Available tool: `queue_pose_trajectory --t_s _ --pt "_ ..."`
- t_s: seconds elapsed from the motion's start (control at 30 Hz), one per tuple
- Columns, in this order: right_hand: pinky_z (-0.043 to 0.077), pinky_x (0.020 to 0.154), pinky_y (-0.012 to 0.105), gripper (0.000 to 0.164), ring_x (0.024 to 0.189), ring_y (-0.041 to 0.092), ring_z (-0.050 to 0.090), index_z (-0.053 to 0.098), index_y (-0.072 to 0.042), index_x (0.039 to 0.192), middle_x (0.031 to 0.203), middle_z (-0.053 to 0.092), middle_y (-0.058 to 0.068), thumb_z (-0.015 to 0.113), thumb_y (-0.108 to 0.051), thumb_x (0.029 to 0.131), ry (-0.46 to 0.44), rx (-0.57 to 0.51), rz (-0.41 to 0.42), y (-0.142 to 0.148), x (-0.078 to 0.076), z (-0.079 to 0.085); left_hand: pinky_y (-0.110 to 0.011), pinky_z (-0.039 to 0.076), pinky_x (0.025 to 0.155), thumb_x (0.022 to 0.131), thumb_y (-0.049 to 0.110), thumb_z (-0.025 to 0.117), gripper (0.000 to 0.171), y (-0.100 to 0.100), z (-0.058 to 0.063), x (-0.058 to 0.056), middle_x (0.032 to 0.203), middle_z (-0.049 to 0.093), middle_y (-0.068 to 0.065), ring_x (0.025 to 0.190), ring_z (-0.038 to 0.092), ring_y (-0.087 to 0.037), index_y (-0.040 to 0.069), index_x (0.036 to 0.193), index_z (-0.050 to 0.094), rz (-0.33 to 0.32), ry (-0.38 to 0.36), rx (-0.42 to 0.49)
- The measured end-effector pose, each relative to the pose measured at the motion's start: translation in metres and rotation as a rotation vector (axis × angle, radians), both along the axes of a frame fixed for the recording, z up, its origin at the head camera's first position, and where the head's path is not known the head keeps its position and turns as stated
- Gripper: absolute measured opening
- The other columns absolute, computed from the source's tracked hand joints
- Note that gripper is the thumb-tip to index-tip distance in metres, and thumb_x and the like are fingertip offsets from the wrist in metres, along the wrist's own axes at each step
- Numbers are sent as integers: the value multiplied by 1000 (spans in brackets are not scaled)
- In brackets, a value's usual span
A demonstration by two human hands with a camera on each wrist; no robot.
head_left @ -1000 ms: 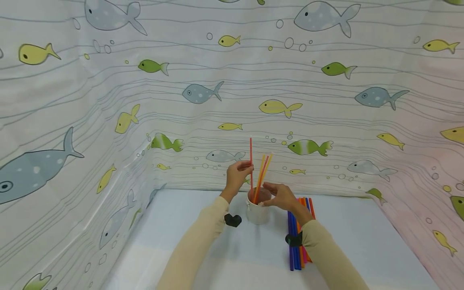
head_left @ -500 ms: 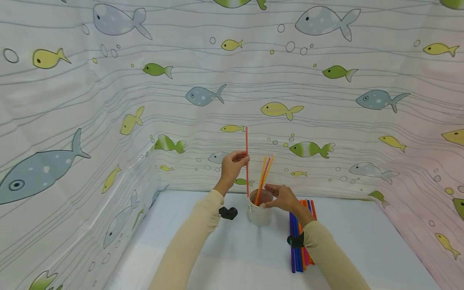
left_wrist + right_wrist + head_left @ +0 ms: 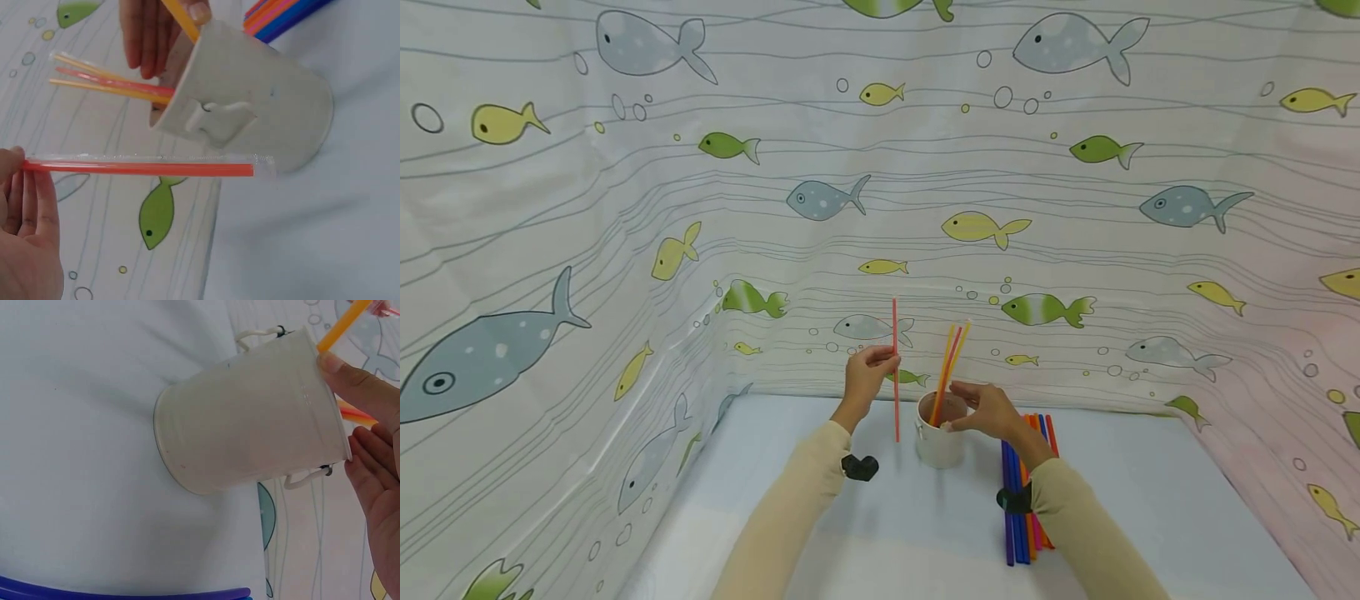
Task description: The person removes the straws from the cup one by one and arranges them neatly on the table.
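Observation:
My left hand [image 3: 867, 377] pinches a red drinking straw [image 3: 150, 169] in a clear wrapper, near the middle of its length. In the head view this straw stands upright, just left of a small white metal bucket [image 3: 939, 448] with handles on its sides. At the bucket's rim my right hand [image 3: 991, 412] grips with the thumb on the near side and the fingers round the right side. Several yellow, orange and red straws [image 3: 946, 367] lean inside the bucket, some with clear wrapping at their upper ends. The right thumb lies beside an orange one [image 3: 344, 326].
Right of the bucket, several blue, orange, pink and red straws [image 3: 1018, 537] lie in a bundle on the white table [image 3: 850, 533], partly under the right forearm. A fish-print curtain [image 3: 880, 233] hangs behind and along both sides.
My left hand has raised the red straw out of the bucket, then brought it left and down beside the bucket. The right hand has stayed at the rim.

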State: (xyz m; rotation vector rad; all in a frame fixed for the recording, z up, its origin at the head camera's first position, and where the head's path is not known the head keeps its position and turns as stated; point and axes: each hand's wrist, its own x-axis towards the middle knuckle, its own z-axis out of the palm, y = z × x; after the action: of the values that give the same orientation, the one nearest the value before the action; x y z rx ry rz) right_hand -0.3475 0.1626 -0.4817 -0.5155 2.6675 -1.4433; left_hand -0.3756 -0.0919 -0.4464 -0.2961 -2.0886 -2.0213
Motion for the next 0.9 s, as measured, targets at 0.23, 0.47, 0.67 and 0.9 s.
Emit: queue_pose_trajectory --t_s 0.23,0.47,0.67,0.9 --pt "46 101 42 81 127 31 52 50 -4 141 138 56 10 89 -17 71 20 4 17 2 0 -1 -29 59 78 89 9 73 30 -9 -38 3 105 70 -17 87 70 -17 -5 114 67 3 -75 18" --pt "46 102 42 83 127 32 52 50 -1 141 138 55 12 90 -21 70 40 12 32 2 0 3 -30 58 82 90 9 71 33 -16 -65 10 108 69 -21 95 69 -27 -7 119 65 5 -120 -10" --pt "46 102 43 80 126 33 52 51 -2 140 138 55 12 89 -16 72 38 16 15 2 1 5 -28 59 77 88 9 73 29 -16 -84 16 101 71 -15 89 70 -20 -4 113 69 35 -151 -20" --pt "45 102 42 78 127 33 52 52 -3 140 138 55 11 89 -16 72 27 14 14 1 0 4 -29 60 75 88 7 73 27 -19 -104 26 96 72 -15 85 71 -20 -7 110 69 62 -182 -27"
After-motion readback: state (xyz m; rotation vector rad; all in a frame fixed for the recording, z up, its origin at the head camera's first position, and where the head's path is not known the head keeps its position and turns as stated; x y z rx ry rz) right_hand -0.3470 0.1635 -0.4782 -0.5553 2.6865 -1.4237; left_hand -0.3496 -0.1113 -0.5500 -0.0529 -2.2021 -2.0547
